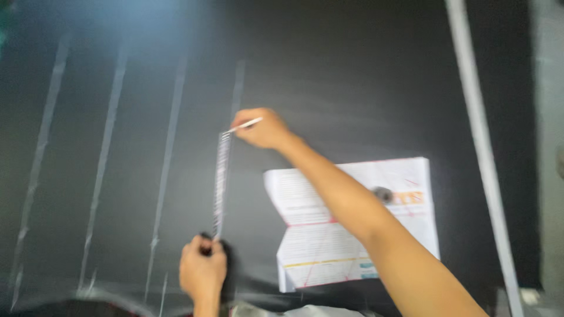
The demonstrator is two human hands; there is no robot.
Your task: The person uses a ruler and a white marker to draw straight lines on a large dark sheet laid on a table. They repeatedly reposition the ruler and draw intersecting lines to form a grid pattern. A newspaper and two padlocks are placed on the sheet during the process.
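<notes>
- Head view, only 1 camera, frame is motion-blurred, fine detail soft.
- Dark sheet (352, 70), black or near-black, covers almost the whole frame; looks like fabric laid flat on a tabletop, cannot confirm the material.
- 4 pale chalk lines (106, 147) run roughly parallel on the sheet's left half, from top down toward the near edge, slightly fanned.
- Measuring strip (221, 185), narrow, pale with fine markings, lies along the 4th line, stretched between both hands; ruler or tape, cannot tell.
- Left hand (202, 271) at the near edge, fingers curled shut, pinning the strip's near end to the sheet. A small dark thing sits under the fingertips, too blurred to identify.
- Right hand (265, 130) at the strip's far end, forearm reaching in diagonally from bottom right.
- Right fingers closed around a thin white marking stick (247, 124), pen-style grip; tip points left and touches or nearly touches the strip's top end. Chalk or pencil, cannot tell.
- Folded paper sheet (405, 217), white with red and yellow print, lies on the dark sheet right of the strip, partly hidden by the right forearm.
- Small round grey object (383, 194) rests on that paper, just beside the forearm.
- Pale band (479, 135) runs top to bottom along the sheet's right side; grey surface beyond it.
</notes>
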